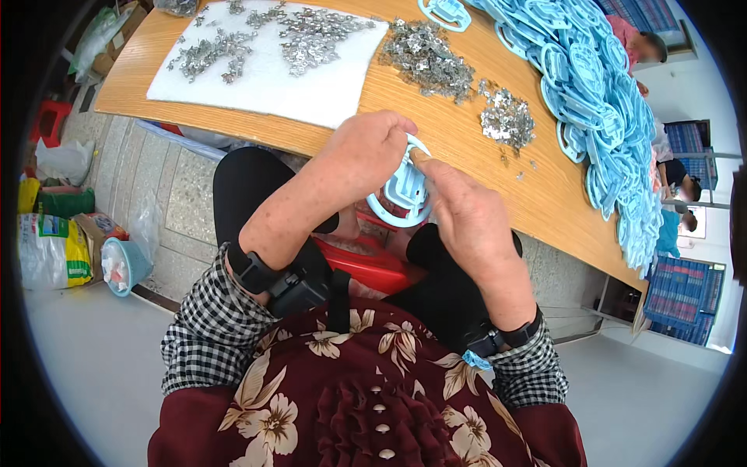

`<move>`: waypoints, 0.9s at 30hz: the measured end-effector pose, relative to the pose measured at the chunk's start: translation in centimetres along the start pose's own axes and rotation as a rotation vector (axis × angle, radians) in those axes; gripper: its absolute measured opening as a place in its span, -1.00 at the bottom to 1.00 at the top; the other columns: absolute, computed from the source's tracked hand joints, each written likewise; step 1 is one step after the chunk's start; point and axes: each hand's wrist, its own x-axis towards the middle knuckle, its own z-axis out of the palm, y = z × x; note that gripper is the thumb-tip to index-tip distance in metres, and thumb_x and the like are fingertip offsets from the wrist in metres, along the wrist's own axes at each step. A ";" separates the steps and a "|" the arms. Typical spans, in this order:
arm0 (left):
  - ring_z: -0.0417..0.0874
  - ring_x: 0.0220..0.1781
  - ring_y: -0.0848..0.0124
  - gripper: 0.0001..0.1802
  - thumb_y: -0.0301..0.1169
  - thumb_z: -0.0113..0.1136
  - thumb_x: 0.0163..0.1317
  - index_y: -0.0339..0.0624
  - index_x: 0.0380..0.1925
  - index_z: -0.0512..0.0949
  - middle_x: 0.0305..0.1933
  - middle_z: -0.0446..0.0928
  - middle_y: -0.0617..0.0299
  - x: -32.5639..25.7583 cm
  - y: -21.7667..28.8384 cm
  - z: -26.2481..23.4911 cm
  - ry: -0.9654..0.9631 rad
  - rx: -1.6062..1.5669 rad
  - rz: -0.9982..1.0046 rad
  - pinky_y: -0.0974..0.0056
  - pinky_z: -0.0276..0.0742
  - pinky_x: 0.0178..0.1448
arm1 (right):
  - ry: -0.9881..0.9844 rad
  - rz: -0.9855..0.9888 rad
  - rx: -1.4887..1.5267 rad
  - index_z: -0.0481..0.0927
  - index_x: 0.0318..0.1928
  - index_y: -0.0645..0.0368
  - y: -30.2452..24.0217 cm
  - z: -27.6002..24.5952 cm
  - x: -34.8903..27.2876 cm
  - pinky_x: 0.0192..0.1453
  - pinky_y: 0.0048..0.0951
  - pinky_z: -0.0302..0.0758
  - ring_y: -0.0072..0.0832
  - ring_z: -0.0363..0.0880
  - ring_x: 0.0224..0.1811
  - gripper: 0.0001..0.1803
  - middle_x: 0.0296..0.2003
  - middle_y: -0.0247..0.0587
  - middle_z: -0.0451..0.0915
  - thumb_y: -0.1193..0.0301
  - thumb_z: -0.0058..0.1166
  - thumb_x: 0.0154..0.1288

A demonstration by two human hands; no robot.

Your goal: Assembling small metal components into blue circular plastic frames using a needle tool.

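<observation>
blue plastic ring part (401, 194) was clamped between left hand (366, 152) and right hand (459, 210), held together; metal clips (506, 117) lay at 1 o'clock on wooden table (545, 194).

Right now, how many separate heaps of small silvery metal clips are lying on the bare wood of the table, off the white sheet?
2. One larger heap lies just right of the white foam sheet; a smaller heap sits further right, near the pile of light blue plastic frames, which may hide more.
</observation>
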 end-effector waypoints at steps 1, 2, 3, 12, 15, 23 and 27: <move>0.67 -0.44 0.39 -0.59 -0.31 -0.15 0.47 -0.36 0.10 0.54 -0.29 0.65 0.08 0.0 0.1 -0.1 -0.005 -0.034 -0.022 0.27 0.64 -0.36 | -0.034 0.031 0.029 0.59 0.15 0.03 -0.3 0.0 0.1 -0.11 -0.14 0.60 0.02 0.67 -0.13 -0.67 -0.14 0.01 0.68 0.40 0.07 0.41; 0.66 -0.47 0.41 -0.59 -0.32 -0.15 0.47 -0.38 0.08 0.54 -0.30 0.64 0.08 0.0 0.2 -0.1 -0.011 -0.068 -0.043 0.29 0.62 -0.41 | -0.068 0.062 0.058 0.59 0.15 0.03 -0.4 -0.1 0.1 -0.13 -0.11 0.59 0.02 0.66 -0.14 -0.68 -0.15 0.00 0.68 0.41 0.07 0.41; 0.66 -0.47 0.41 -0.59 -0.32 -0.15 0.47 -0.38 0.08 0.54 -0.30 0.64 0.08 -0.1 0.3 -0.1 -0.010 -0.068 -0.044 0.29 0.62 -0.41 | -0.069 0.062 0.058 0.59 0.15 0.03 -0.1 -0.2 0.1 -0.13 -0.11 0.59 0.02 0.66 -0.14 -0.68 -0.15 0.00 0.68 0.41 0.07 0.41; 0.66 -0.47 0.41 -0.59 -0.34 -0.16 0.46 -0.40 0.07 0.54 -0.29 0.63 0.09 -0.1 0.3 0.3 0.013 -0.056 -0.038 0.30 0.62 -0.43 | -0.024 0.050 -0.220 0.63 0.08 -0.04 -0.1 -1.1 0.1 -0.28 -0.15 0.60 -0.07 0.68 -0.32 -0.68 -0.38 -0.11 0.67 0.42 0.06 0.33; 0.68 -0.41 0.39 -0.59 -0.34 -0.16 0.46 -0.41 0.07 0.55 -0.26 0.64 0.07 -0.1 0.3 0.3 0.007 -0.032 -0.030 0.28 0.64 -0.36 | -0.011 0.010 -0.260 0.63 0.07 -0.03 -0.1 -1.0 0.1 -0.32 -0.16 0.59 -0.11 0.68 -0.38 -0.65 -0.44 -0.14 0.65 0.43 0.10 0.25; 0.72 -0.22 0.29 -0.60 -0.36 -0.14 0.43 -0.43 0.01 0.58 -0.24 0.68 -0.03 -0.3 1.0 0.1 0.037 0.066 -0.038 0.20 0.63 -0.07 | -0.097 -0.017 -0.441 0.64 0.10 -0.02 -1.8 -1.9 0.8 -0.40 -0.19 0.55 -0.16 0.65 -0.46 -0.55 -0.52 -0.16 0.57 0.50 0.13 0.16; 0.74 -0.20 0.21 -0.60 -0.36 -0.12 0.42 -0.44 0.00 0.59 -0.23 0.69 -0.09 -0.4 1.1 0.1 0.033 0.082 -0.029 0.17 0.63 -0.05 | -0.206 -0.130 -0.610 0.62 0.14 0.04 -2.8 -3.1 2.0 -0.47 -0.23 0.52 -0.24 0.63 -0.51 -0.51 -0.55 -0.21 0.52 0.56 0.10 0.15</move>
